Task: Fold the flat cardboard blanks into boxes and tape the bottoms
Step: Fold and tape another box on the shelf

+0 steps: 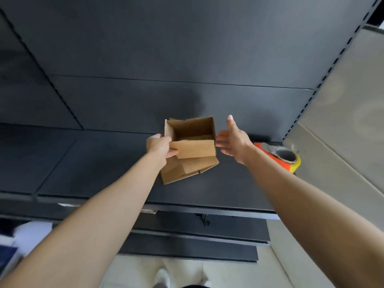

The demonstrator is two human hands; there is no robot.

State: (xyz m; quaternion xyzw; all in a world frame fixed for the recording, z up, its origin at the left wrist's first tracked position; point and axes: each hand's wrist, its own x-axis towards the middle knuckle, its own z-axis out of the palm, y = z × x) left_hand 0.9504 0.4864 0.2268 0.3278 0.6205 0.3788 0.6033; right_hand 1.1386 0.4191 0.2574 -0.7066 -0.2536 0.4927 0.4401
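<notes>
1. My two bare forearms are nearest, reaching from the near edge out over the dark shelf (93, 163), which spans nearly the whole scene and is by far the largest thing here, with a dark back panel (166, 48) rising behind it.
2. A pale wall (342, 121) runs down the right side, beside a slotted upright.
3. The opened box (192, 136) sits up near the middle of the shelf, its open mouth facing me so I see the brown inside; one flap hangs toward me on the near side.
4. Under and just nearer than it lie the flat cardboard blanks (182, 169), stacked on the shelf.
5. The tape dispenser (280, 156), orange and yellow, rests on the shelf at the right, partly behind my right wrist.
6. My left hand (159, 147) is at the box's left near corner, fingers curled and pinching the near flap's left edge.
7. My right hand (233, 140) is just right of the box, fingers spread wide and holding nothing; I cannot tell if the fingertips touch the box's right wall.
</notes>
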